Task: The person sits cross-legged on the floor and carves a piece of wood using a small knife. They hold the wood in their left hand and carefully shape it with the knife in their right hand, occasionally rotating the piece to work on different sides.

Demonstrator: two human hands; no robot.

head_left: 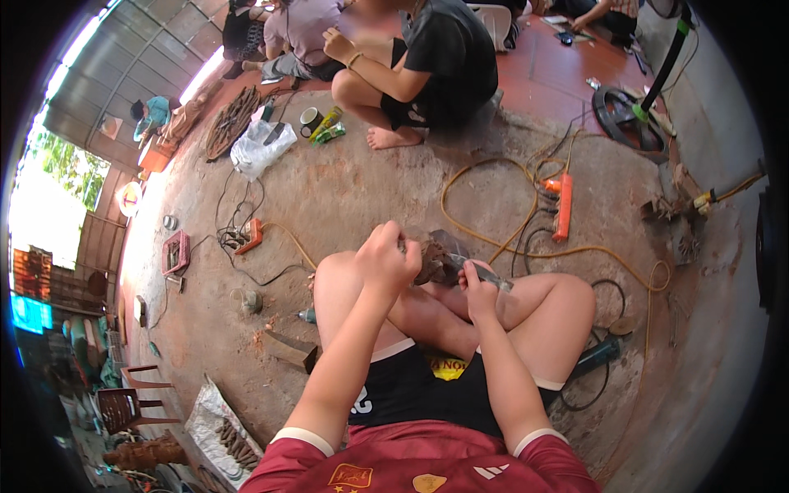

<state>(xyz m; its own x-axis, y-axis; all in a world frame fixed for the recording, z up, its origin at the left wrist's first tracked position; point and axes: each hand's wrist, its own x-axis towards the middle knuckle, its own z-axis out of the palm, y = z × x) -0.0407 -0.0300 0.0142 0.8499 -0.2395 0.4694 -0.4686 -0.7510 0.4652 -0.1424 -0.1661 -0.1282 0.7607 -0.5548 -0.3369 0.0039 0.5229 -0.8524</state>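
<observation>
Over my crossed legs is a dark brown, rough lumpy piece (440,256), with clear plastic (460,246) around its right side. My left hand (388,259) is closed in a fist at the piece's left end and grips it there; the fingertips are mostly hidden. On the other side, my right hand (478,292) is closed with the thumb up, pinching the clear plastic. Whether the plastic is a bag or a loose sheet I cannot tell.
An orange power strip (562,209) with looping yellow cable lies ahead right. Another orange socket box (246,237) and a pink basket (175,252) are at left. A wooden wedge (289,351) lies beside my left leg. A person in black (448,66) sits ahead.
</observation>
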